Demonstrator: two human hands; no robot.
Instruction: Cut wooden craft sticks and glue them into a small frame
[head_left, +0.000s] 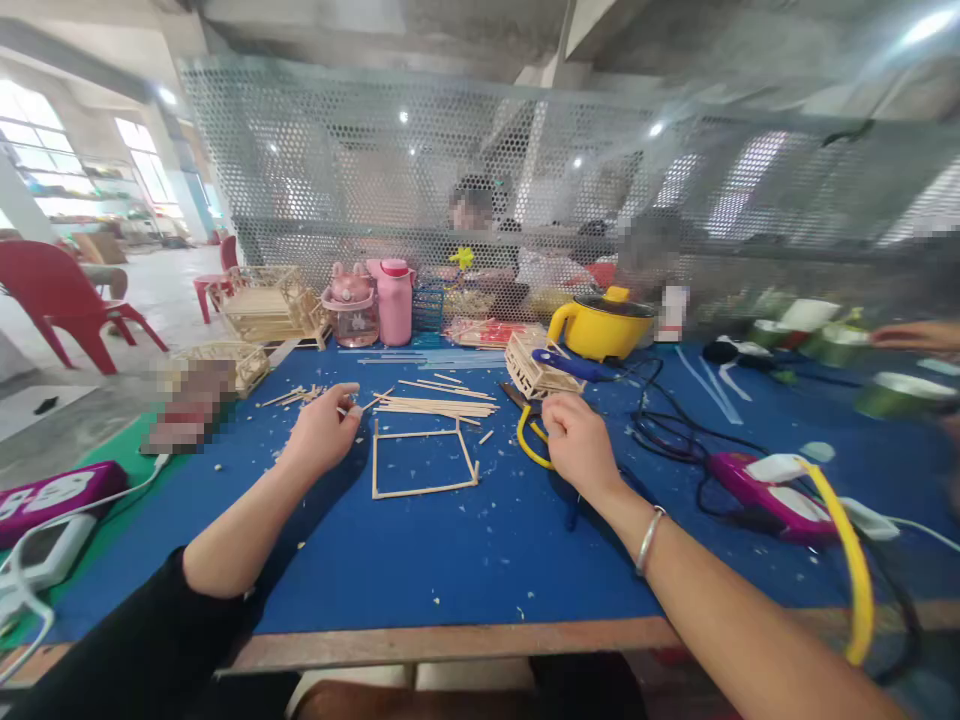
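My left hand (322, 432) pinches a short, thin wooden stick (367, 402) between thumb and fingers, just left of a bundle of loose sticks (435, 405). On the blue mat in front of me lies a rectangular frame of sticks (424, 491), with short uprights at some corners. My right hand (576, 438) is closed beside a yellow-handled cutting tool (523, 437), covering part of its handles. Whether the fingers grip it is hidden. Behind that hand, a blue glue gun (574, 366) rests by a small slatted wooden basket (531, 370).
A yellow pot (606, 328), a pink bottle (394, 305) and a pink jar (352, 318) stand before a perforated metal screen (337, 180). Black cables (667, 445) run right to a purple power strip (765, 495). Wooden pieces (270, 305) sit back left. People are beyond the screen.
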